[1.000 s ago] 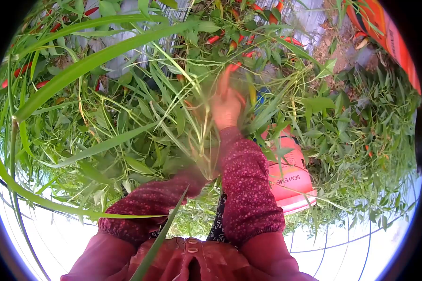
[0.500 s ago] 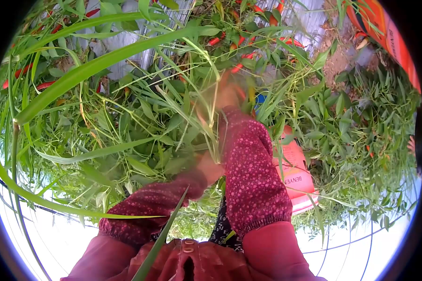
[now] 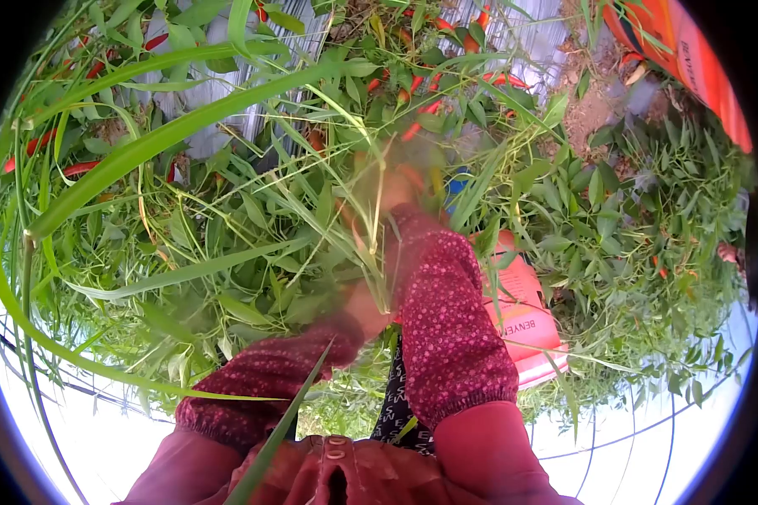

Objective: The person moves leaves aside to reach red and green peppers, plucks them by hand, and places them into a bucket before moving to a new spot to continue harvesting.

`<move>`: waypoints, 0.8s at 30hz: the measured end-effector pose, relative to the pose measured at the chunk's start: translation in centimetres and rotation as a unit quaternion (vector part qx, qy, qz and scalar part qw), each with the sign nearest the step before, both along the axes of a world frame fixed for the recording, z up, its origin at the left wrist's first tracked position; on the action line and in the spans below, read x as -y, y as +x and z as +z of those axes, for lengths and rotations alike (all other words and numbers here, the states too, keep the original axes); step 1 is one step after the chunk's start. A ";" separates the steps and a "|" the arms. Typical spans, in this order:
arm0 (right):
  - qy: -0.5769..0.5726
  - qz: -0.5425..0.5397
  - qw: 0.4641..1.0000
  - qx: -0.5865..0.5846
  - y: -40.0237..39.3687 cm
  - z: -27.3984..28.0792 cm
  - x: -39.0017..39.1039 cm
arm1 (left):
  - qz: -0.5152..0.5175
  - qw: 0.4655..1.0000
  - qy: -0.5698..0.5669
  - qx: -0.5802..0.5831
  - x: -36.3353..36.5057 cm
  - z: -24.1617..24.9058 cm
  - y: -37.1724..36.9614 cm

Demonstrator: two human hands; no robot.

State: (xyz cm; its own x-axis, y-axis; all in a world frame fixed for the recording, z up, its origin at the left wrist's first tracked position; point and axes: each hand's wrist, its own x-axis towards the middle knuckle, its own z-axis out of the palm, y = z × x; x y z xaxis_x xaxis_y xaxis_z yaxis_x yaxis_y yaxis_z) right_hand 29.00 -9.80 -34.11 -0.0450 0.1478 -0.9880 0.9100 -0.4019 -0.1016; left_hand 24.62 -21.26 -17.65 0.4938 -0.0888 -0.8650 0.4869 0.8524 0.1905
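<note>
My right hand [image 3: 398, 192] reaches in among leafy chili pepper plants [image 3: 261, 202], smeared by motion and partly behind grass stems. A reddish-orange blur, like a chili, shows right at its fingers. Just beyond it hang red chili peppers [image 3: 410, 132] on the plant. Closer to my body, my left hand [image 3: 367, 311] is low among the leaves, its fingers covered by foliage and blurred. Thin grass stems [image 3: 379, 252] run between the two hands. Dark red sleeve covers with pale dots wrap both forearms.
Right of my right arm stands a red-orange printed container [image 3: 526, 307], with something blue [image 3: 457, 192] beyond it. Another orange printed container [image 3: 682, 59] is at upper right. Long grass blades [image 3: 168, 135] arch across the left. Silvery sheeting [image 3: 514, 34] covers ground between plants.
The view has shifted slightly, so most plants sit a little further left. My right hand has moved a little toward my body; my left hand stays low in the leaves.
</note>
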 end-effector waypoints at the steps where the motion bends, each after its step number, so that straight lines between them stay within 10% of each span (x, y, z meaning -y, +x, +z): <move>1: 0.005 0.001 1.000 -0.002 -0.3 0.6 -0.6 | 0.019 0.999 0.034 -0.021 0.9 -0.1 0.2; 5: 0.039 -0.157 0.986 0.027 -1.0 7.1 -2.3 | -0.096 0.935 0.330 -0.090 3.7 -0.7 0.7; 18: 0.135 -0.310 0.940 -0.038 1.9 11.7 0.4 | -0.056 0.941 0.320 -0.092 4.0 -1.3 1.4; 22: 0.183 0.080 0.978 0.059 0.1 17.3 -0.6 | -0.074 0.936 0.332 -0.094 4.1 -0.9 1.1; 24: 0.295 0.057 0.954 0.007 -0.7 19.5 0.3 | -0.075 0.933 0.338 -0.095 4.1 -1.1 0.7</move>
